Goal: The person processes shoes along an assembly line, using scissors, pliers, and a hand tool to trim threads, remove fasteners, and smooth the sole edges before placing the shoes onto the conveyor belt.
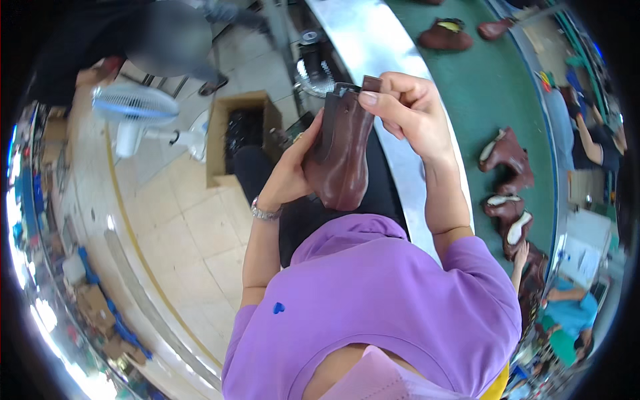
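A dark brown leather ankle boot (341, 157) is held in front of me, its toe pointing down toward my body and its opening away from me. Wrapped around its left side is my left hand (293, 170), with a metal watch at the wrist. My right hand (413, 117) pinches a small brown tab (371, 84) between thumb and fingers at the boot's upper edge. Whether that tab is joined to the boot I cannot tell. A dark inner lining shows at the opening.
On my right, a metal ledge (373, 40) borders a green conveyor belt (460, 93) carrying several brown boots (508, 160). A co-worker's hand (521, 257) touches the boots there. To my left stand a cardboard box (220, 143) with black plastic inside and a white fan (135, 107).
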{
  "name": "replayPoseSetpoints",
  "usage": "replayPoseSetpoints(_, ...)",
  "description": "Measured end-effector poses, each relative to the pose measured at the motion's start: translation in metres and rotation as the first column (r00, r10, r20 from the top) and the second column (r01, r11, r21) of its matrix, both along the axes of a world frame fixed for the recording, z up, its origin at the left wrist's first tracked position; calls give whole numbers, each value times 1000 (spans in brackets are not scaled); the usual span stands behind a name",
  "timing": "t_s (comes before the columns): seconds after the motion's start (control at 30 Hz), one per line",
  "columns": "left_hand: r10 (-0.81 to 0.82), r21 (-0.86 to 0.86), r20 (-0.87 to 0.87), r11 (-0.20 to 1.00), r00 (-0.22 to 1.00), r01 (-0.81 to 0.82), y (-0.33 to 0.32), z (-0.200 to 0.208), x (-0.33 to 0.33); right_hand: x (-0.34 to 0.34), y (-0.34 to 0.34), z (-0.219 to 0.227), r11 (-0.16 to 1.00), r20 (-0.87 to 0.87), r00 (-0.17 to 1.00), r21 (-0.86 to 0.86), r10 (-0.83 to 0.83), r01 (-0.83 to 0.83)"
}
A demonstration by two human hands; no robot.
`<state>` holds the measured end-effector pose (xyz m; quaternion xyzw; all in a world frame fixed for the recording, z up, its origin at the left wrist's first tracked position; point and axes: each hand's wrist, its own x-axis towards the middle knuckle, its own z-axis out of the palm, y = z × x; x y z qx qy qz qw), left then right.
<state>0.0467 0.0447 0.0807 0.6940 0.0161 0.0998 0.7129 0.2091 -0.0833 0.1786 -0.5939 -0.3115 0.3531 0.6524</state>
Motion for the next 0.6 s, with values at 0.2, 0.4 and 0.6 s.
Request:
replayPoseSetpoints(0.2,184,-188,-64,963,981,-193,-17,-33,-43,-13,47,-45,969,-12,975,-109,220,-220)
replayPoseSetpoints(0.4,301,-275,-156,902,941,-334,-24,-50,-60,-21,41,-64,955,-1,973,-192,229,-225)
replayPoseSetpoints(0.6,325,-238,-172,903,930,-359,-14,-58,-70,-19,6,-85,930,29,965,-275,260,-242)
